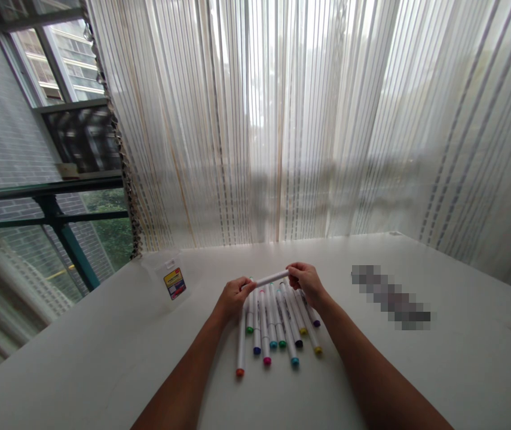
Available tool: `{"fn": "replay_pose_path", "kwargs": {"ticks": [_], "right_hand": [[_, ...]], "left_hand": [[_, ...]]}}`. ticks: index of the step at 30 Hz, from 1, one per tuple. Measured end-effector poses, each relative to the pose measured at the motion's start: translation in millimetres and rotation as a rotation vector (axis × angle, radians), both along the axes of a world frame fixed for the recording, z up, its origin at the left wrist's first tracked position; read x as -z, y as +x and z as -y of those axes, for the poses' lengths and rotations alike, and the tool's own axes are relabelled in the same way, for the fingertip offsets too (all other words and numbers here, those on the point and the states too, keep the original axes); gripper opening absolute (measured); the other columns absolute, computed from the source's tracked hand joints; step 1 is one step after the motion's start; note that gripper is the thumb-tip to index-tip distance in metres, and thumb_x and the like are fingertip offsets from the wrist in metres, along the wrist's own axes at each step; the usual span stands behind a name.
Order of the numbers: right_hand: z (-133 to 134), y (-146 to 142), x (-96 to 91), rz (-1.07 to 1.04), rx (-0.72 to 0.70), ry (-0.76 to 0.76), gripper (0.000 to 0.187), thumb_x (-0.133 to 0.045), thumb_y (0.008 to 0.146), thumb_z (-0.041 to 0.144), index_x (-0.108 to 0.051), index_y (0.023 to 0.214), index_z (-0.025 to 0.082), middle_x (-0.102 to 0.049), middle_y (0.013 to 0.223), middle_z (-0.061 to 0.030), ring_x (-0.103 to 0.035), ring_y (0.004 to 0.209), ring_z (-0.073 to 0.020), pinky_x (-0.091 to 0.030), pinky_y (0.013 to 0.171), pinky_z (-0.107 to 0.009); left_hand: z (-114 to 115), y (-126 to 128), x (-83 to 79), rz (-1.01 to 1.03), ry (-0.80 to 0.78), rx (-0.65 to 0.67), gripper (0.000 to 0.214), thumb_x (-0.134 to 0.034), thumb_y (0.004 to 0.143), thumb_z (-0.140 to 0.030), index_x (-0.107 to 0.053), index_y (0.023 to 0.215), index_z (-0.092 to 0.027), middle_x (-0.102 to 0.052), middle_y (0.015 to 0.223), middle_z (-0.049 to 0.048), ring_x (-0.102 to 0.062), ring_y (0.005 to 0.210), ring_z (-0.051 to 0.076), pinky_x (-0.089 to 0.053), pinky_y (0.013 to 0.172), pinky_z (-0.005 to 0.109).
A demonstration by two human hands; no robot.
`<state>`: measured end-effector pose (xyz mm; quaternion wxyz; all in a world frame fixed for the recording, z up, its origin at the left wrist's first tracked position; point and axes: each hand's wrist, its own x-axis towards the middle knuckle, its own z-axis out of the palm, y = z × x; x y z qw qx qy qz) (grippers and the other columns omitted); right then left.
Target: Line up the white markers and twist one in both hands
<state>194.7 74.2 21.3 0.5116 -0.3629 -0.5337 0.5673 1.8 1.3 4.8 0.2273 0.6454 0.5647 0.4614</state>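
A white marker (272,279) is stretched between my two hands, tilted slightly up to the right. My left hand (236,294) pinches its left end, and my right hand (304,282) grips the right end, so both tips are hidden by fingers. Beneath and in front of them, several white markers with coloured ends lie side by side on the table. Among these are an orange-ended marker (241,343) at the left, a pink-ended marker (265,334), a light-blue-ended marker (290,334) and a purple-ended marker (312,315) close to my right wrist.
On the white table (103,352), a clear plastic package (174,282) with a yellow, red and blue label stands at the left. A pixelated dark object (389,297) lies to the right. Sheer striped curtains (277,119) hang behind the table, with a green railing (58,221) at the left.
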Motion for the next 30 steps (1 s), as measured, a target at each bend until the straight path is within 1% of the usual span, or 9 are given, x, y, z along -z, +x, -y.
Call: {"fn": "replay_pose_path", "kwargs": {"ticks": [8,15,21,26,30], "right_hand": [[-0.6,-0.2,0.2,-0.014,-0.007,-0.005,0.010,-0.056,0.056,0.023,-0.055,0.059,0.014,-0.044,0.038,0.0055,-0.039,0.034,-0.0062,-0.026,0.034,-0.018],[2.0,0.1,-2.0,-0.004,-0.027,-0.012,0.012,-0.056,0.057,0.025,-0.055,0.061,0.014,-0.044,0.039,0.0053,-0.039,0.035,-0.0065,-0.025,0.033,-0.018],[1.9,-0.7,-1.6,-0.009,-0.021,-0.013,0.011,-0.055,0.056,0.025,-0.054,0.060,0.014,-0.043,0.039,0.0056,-0.038,0.035,-0.0061,-0.025,0.033,-0.018],[-0.8,0.1,-1.7,-0.001,0.024,-0.026,0.011,-0.054,0.055,0.023,-0.054,0.061,0.014,-0.044,0.040,0.0052,-0.038,0.035,-0.0061,-0.025,0.032,-0.018],[-1.8,1.7,-3.3,0.001,0.039,-0.040,0.011,-0.054,0.054,0.022,-0.055,0.061,0.014,-0.044,0.040,0.0052,-0.039,0.035,-0.0063,-0.025,0.032,-0.018]], "left_hand": [[0.8,0.8,-0.4,-0.004,0.012,-0.003,0.035,-0.049,0.075,-0.045,-0.056,0.062,-0.013,-0.038,0.052,-0.0046,-0.033,0.052,0.010,-0.027,0.050,0.022],[3.4,1.4,-3.4,-0.009,0.028,0.003,0.030,-0.056,0.071,-0.041,-0.064,0.074,-0.012,-0.048,0.057,-0.0024,-0.040,0.055,0.011,-0.033,0.054,0.022],[3.8,1.6,-3.4,0.006,0.034,0.041,0.028,-0.054,0.073,-0.036,-0.066,0.082,-0.012,-0.057,0.067,0.0014,-0.048,0.065,0.014,-0.037,0.062,0.023],[2.1,-0.7,-0.8,0.022,0.021,0.043,0.031,-0.052,0.074,-0.035,-0.067,0.089,-0.012,-0.059,0.069,0.0023,-0.046,0.061,0.013,-0.036,0.059,0.024],[1.5,-1.0,0.3,0.039,0.018,0.051,0.032,-0.051,0.074,-0.033,-0.066,0.095,-0.012,-0.061,0.074,0.0035,-0.048,0.063,0.014,-0.037,0.059,0.024]]}}
